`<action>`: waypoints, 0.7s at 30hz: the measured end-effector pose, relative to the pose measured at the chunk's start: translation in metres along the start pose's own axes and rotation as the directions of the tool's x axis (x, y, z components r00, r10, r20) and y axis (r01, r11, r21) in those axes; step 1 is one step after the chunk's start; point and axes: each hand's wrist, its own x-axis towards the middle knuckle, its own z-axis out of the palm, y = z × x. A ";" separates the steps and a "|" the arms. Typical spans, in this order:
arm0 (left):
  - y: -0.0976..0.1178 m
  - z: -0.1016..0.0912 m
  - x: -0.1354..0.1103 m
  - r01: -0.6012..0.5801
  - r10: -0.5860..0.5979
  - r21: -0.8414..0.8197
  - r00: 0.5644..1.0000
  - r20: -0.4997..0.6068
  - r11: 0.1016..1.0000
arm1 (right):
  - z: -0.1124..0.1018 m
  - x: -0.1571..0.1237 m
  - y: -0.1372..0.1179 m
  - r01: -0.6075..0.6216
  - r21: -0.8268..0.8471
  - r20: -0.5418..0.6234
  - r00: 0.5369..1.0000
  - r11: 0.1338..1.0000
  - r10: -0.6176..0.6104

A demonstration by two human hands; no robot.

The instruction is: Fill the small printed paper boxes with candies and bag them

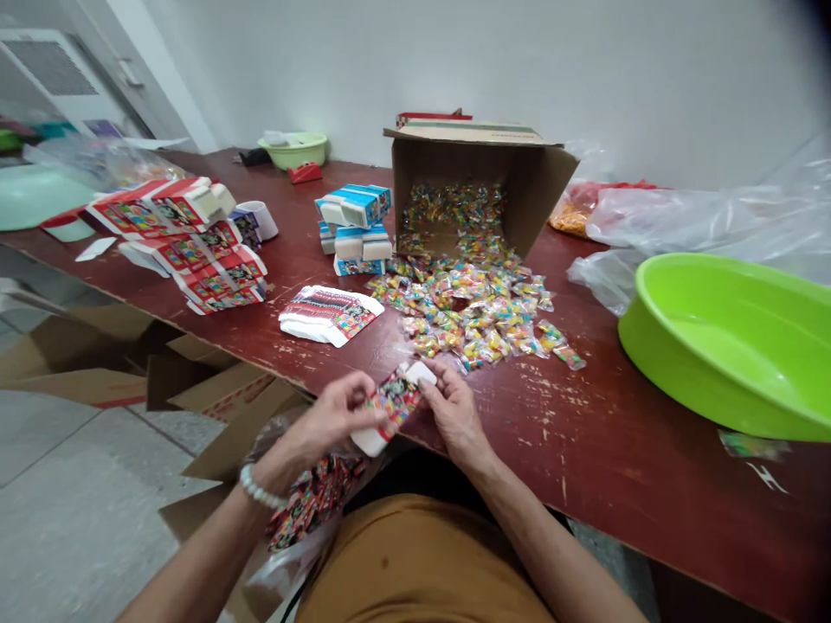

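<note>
A small printed candy box [397,396], with white flaps at its ends, is between my hands at the table's front edge. My left hand [338,411] grips its lower left side, a beaded bracelet on that wrist. My right hand [453,408] pinches its upper right end. Whether the carton is flat or opened out I cannot tell. Just behind lies a fanned stack of flat cartons [331,313]. Small clear packets of colourful candy [480,311] spill from a tipped cardboard box [536,190] over the table.
Red boxes [188,234] are stacked at the left, blue boxes [356,227] at the middle. A large green basin [727,346] stands at right, near plastic bags [688,216]. A pale green bowl [295,151] is by the wall. Below left are open cardboard cartons [221,398] and a bag of printed wrappers [315,502].
</note>
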 end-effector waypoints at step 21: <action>0.003 0.045 -0.036 0.283 -0.040 -0.606 0.923 0.383 0.744 | -0.008 -0.035 -0.037 -0.006 0.010 0.415 0.910 1.000 0.001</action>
